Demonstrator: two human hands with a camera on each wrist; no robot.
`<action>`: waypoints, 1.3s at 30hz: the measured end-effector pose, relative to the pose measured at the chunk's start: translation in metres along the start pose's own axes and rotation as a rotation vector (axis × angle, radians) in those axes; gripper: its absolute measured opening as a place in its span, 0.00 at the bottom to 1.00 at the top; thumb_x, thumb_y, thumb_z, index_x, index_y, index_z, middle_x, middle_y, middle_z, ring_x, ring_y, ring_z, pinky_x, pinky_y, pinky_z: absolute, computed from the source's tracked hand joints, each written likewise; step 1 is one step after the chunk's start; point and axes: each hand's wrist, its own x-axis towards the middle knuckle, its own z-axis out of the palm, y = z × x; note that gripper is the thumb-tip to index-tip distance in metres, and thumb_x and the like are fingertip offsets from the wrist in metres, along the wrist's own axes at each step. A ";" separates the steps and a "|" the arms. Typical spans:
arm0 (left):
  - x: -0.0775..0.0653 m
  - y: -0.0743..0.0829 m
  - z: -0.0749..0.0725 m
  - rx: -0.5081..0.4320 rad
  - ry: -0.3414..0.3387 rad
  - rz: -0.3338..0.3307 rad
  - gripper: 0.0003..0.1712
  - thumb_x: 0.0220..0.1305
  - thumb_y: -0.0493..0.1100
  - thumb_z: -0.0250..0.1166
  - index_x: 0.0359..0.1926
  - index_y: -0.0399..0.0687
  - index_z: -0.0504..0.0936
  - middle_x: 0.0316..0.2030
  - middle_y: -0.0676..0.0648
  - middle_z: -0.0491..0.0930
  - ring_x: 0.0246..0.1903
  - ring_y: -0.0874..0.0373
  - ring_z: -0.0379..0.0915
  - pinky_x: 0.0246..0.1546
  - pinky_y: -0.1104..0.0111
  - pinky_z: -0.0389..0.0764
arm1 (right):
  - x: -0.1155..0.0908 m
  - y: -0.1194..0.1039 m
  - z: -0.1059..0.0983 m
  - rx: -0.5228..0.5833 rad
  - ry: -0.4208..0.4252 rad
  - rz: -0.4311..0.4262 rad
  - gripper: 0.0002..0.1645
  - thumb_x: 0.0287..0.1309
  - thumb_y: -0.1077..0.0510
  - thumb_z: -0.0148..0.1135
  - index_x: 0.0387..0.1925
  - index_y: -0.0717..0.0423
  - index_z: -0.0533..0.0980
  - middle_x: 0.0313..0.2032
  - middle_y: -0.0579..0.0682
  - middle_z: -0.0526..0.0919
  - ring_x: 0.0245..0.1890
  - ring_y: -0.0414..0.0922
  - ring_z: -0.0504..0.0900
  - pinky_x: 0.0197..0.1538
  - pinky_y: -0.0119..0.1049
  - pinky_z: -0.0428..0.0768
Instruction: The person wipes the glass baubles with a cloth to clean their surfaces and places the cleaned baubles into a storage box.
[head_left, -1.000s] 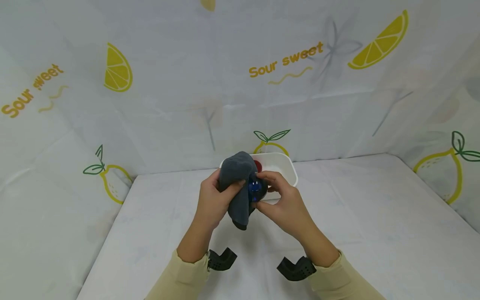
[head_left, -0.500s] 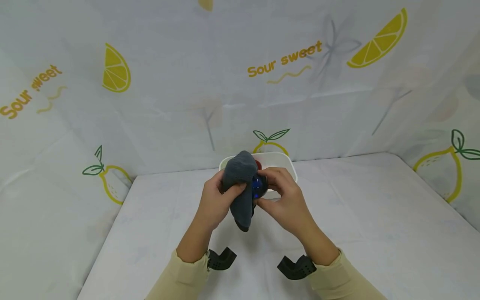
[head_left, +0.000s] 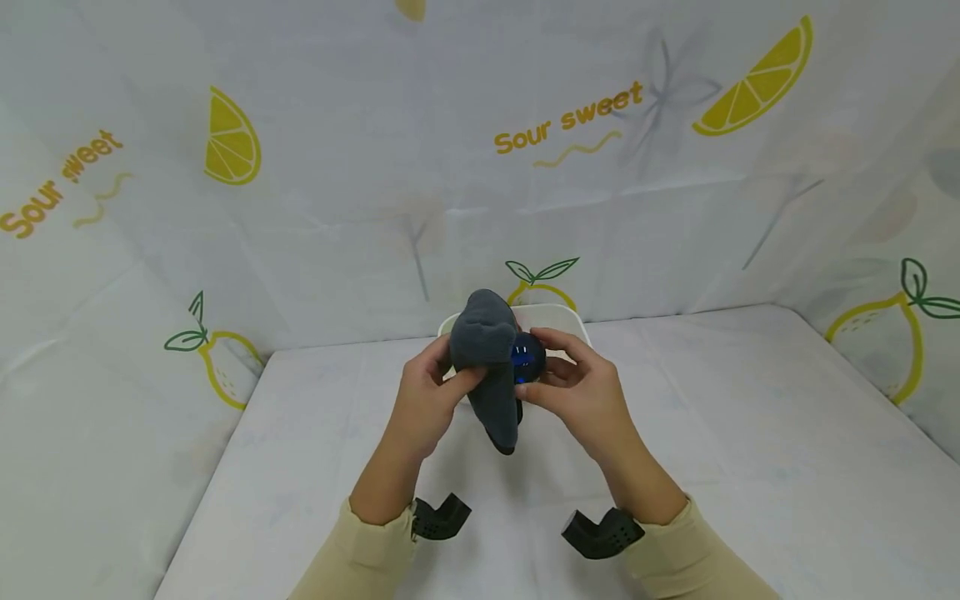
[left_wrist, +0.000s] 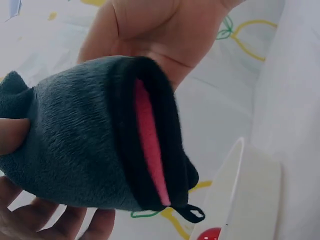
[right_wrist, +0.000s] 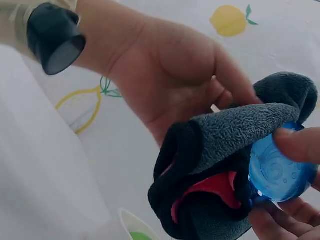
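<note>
A grey plush cloth (head_left: 486, 333) with black edging and a pink inside is bunched up in the air over the table. My left hand (head_left: 431, 396) grips it from the left, thumb on the near face. In the left wrist view the cloth's folded mouth and small hanging loop (left_wrist: 192, 213) face the camera. My right hand (head_left: 588, 392) pinches a shiny, see-through blue round object (head_left: 528, 358) against the cloth's right side. In the right wrist view its round end (right_wrist: 281, 170) shows swirl and dot marks. The cloth hides the rest of it.
Behind the hands stands a white container (head_left: 551, 317), partly hidden. A red dotted thing (left_wrist: 209, 234) is inside it in the left wrist view, and a green thing (right_wrist: 139, 235) in the right wrist view. A white sheet covers the table (head_left: 712, 433) and walls.
The cloth and the blue object have shifted up and to the right, and the cloth has turned a little. My right hand has moved right with the blue object. Both grips stay.
</note>
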 end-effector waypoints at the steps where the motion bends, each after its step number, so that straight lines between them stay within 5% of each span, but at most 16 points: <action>1: 0.000 0.000 0.000 -0.006 0.002 -0.006 0.21 0.64 0.36 0.66 0.58 0.43 0.78 0.54 0.43 0.79 0.58 0.52 0.73 0.57 0.57 0.78 | 0.000 -0.001 -0.001 0.047 0.002 0.051 0.38 0.46 0.72 0.73 0.62 0.58 0.73 0.55 0.54 0.77 0.46 0.42 0.85 0.48 0.34 0.84; 8: 0.001 0.002 -0.002 -0.131 -0.012 -0.074 0.31 0.60 0.33 0.68 0.63 0.46 0.69 0.53 0.40 0.81 0.52 0.52 0.78 0.49 0.61 0.82 | 0.001 -0.006 -0.003 0.203 0.000 0.135 0.28 0.56 0.67 0.67 0.59 0.67 0.73 0.41 0.49 0.79 0.37 0.40 0.85 0.46 0.37 0.85; 14: 0.001 0.000 -0.002 -0.249 -0.020 -0.064 0.35 0.62 0.29 0.63 0.67 0.53 0.63 0.52 0.40 0.79 0.44 0.54 0.82 0.39 0.59 0.85 | 0.000 -0.007 -0.002 0.182 -0.005 0.143 0.28 0.57 0.67 0.68 0.59 0.66 0.73 0.40 0.48 0.81 0.36 0.39 0.82 0.42 0.32 0.84; 21: 0.000 0.000 0.000 -0.179 -0.005 -0.041 0.27 0.66 0.31 0.60 0.66 0.47 0.72 0.54 0.36 0.76 0.44 0.54 0.82 0.41 0.57 0.86 | 0.000 -0.004 -0.001 0.131 -0.004 0.141 0.32 0.54 0.66 0.71 0.62 0.61 0.73 0.49 0.51 0.81 0.43 0.41 0.84 0.48 0.33 0.83; 29: -0.001 -0.001 0.000 -0.166 -0.079 -0.052 0.32 0.64 0.35 0.66 0.68 0.52 0.70 0.59 0.40 0.75 0.52 0.50 0.79 0.49 0.58 0.83 | 0.000 -0.004 0.000 0.117 0.019 0.128 0.33 0.54 0.67 0.70 0.63 0.58 0.73 0.53 0.55 0.78 0.44 0.41 0.83 0.47 0.33 0.84; 39: 0.000 -0.005 -0.001 -0.152 -0.068 -0.094 0.33 0.62 0.43 0.70 0.67 0.56 0.69 0.59 0.40 0.75 0.55 0.47 0.77 0.54 0.53 0.80 | -0.001 -0.003 -0.001 0.031 -0.072 0.009 0.38 0.47 0.73 0.71 0.62 0.56 0.73 0.59 0.53 0.77 0.51 0.45 0.82 0.50 0.32 0.83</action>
